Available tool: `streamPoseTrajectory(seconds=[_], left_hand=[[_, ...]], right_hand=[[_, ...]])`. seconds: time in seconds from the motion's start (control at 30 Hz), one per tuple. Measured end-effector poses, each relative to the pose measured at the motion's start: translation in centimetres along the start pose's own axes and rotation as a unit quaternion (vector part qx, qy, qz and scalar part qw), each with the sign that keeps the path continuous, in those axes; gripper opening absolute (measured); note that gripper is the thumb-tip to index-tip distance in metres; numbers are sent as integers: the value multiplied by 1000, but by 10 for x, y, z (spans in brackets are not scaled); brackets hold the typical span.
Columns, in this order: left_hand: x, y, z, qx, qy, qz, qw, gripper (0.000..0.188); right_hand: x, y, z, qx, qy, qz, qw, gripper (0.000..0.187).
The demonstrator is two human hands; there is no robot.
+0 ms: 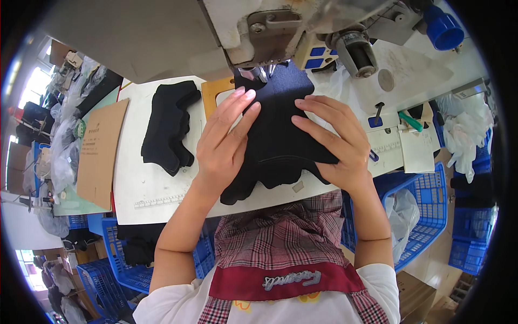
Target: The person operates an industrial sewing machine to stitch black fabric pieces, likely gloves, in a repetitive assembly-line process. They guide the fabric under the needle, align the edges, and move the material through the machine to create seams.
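Black fabric pieces lie on the white sewing table, their far end under the lit needle area of the sewing machine. My left hand rests on the left side of the fabric, fingers stretched toward the presser foot. On the right side my right hand lies with fingers spread and pressing the cloth, its thumb near the close edge. Neither hand wraps round anything. The fabric's near edge is wavy and hangs toward the table's front edge. Left of my hands sits a stack of cut black pieces.
Rulers are fixed along the white tabletop. A cardboard sheet stands at the left. A green-handled tool lies at the right. Blue baskets stand below on both sides. A thread spool hangs by the machine.
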State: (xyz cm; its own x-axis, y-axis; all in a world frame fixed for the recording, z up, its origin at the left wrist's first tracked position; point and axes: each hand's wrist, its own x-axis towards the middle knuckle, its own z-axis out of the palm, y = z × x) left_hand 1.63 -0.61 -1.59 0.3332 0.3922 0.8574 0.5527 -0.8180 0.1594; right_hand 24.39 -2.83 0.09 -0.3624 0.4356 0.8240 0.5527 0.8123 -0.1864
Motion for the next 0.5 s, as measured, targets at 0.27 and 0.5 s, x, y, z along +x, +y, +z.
streamPoseTrajectory(seconds=[0.27,0.5], left_hand=[[6,-7,8,2,12,-19,1000,47],[10,-6,18,24,37,-35,998,42]], right_hand=[[16,-15,9,-122,-42,17,992,50],[20,-6,19,-185,-21,-6,982,42]])
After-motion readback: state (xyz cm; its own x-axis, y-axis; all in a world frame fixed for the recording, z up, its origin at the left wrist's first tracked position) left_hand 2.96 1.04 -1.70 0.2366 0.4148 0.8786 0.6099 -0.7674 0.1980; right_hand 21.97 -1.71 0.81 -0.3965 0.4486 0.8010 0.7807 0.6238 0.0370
